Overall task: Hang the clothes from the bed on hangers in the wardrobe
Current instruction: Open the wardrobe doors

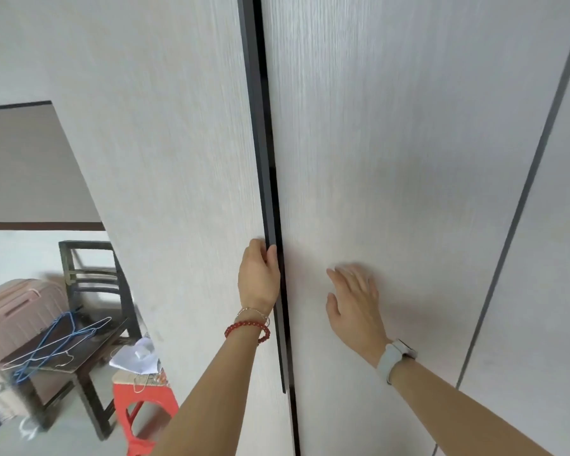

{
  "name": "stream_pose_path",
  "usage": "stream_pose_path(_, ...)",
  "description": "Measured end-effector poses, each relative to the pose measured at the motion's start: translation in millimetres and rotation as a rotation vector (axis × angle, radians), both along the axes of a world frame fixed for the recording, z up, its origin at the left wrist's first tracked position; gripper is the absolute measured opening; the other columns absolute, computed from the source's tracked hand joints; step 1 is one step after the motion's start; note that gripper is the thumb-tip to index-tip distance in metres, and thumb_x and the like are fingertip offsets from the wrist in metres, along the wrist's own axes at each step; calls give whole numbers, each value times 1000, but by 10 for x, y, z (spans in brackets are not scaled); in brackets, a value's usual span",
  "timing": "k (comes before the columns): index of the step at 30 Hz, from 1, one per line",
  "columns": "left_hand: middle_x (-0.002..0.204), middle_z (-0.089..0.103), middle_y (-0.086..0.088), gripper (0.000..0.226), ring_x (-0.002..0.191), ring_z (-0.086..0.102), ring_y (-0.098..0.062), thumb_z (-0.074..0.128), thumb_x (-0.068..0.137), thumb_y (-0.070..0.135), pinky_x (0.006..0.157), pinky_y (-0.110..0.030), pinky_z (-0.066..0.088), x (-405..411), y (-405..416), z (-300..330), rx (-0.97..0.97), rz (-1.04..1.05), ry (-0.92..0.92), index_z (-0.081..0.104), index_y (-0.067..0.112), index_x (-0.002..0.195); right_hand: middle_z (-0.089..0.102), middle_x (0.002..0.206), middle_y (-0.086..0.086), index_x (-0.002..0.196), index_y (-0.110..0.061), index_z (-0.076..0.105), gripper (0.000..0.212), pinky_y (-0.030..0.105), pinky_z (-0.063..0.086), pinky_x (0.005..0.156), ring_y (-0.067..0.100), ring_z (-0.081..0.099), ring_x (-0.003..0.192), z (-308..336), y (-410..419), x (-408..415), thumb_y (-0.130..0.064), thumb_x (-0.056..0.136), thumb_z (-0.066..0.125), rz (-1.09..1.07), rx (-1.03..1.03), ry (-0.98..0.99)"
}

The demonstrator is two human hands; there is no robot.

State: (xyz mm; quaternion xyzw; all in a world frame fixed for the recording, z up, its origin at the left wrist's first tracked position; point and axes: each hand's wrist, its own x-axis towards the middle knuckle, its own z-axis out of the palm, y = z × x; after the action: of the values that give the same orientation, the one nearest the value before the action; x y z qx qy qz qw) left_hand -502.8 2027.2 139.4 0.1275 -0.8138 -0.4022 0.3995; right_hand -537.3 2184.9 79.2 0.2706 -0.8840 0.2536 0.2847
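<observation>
Pale wood-grain wardrobe doors fill most of the view. A long dark vertical handle strip [270, 199] runs along the right edge of the left door [165, 153]. My left hand [259, 279] grips that strip, fingers curled round its edge. My right hand [354, 299] lies flat with straight fingers on the right door [408, 159]. A narrow dark gap shows between the two doors. Several wire hangers [54, 343], blue and white, lie on a dark wooden chair [89, 327] at the lower left. No bed or clothes are in view.
A red plastic stool [138, 406] with white papers [135, 357] on it stands beside the chair, close to the left door. A pink suitcase [13, 311] sits behind the chair. A third door panel [547, 291] lies at the far right.
</observation>
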Motion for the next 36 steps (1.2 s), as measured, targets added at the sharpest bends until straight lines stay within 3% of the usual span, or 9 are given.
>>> stream_pose_path(3,65,42,4,24,58,38,-7,48,95,20,54,-14,35,613,-98,-47,-8,-67,63,40,20,73,65,108,10,119,-6,58,53,43,47,91,29,58,106,-36,-165,425,-35,87,27,242,-74,-118)
stream_pose_path(7,59,37,9,29,54,37,-2,53,93,14,54,-10,33,1509,-388,-46,6,-105,104,38,21,68,56,126,-2,133,-20,46,75,24,41,94,12,50,116,-107,-525,982,-69,84,17,497,-38,-336)
stream_pose_path(10,58,43,13,25,55,38,-2,55,89,26,56,-11,32,2054,-679,-94,62,-94,118,41,24,68,42,135,-16,140,-25,35,79,13,29,102,0,36,126,-178,-981,1378,-73,80,15,682,-43,-424)
stream_pose_path(14,67,52,5,28,66,48,-8,50,82,46,65,-26,42,2663,-1119,-130,137,0,173,51,20,73,13,152,-17,146,-32,9,69,25,17,114,-1,11,139,-237,-1684,1968,-64,86,26,887,47,-555)
stream_pose_path(19,78,52,7,7,67,48,0,50,93,22,66,-16,41,3135,-1577,-162,161,242,219,50,16,91,3,154,-13,143,-40,-4,62,36,18,116,10,9,142,-305,-2368,2434,-44,95,36,956,105,-534)
stream_pose_path(26,97,55,7,30,86,54,-7,58,86,13,79,-27,45,3332,-2103,-135,192,417,203,48,13,115,23,151,-5,143,-25,28,47,28,21,111,11,17,139,-187,-2867,2588,-32,97,38,978,193,-435)
stream_pose_path(30,142,33,-11,72,132,33,-24,57,80,33,109,-37,30,3272,-2071,-318,20,622,138,28,12,142,50,133,0,130,-14,50,36,12,24,102,13,39,128,-377,-2717,2407,-18,94,46,930,18,-399)
stream_pose_path(33,140,33,-18,56,131,29,-26,53,84,29,108,-33,25,3033,-1692,-505,-263,634,193,38,11,134,58,120,3,121,-10,57,35,5,25,96,12,47,116,-484,-2367,2094,-17,89,45,842,-60,-380)
stream_pose_path(36,123,51,-11,34,113,47,-21,48,86,20,97,-29,36,2560,-1506,-674,-258,310,39,51,11,119,62,113,8,115,-6,60,36,12,32,93,21,54,108,-532,-1917,1620,-19,87,41,662,-65,-319)
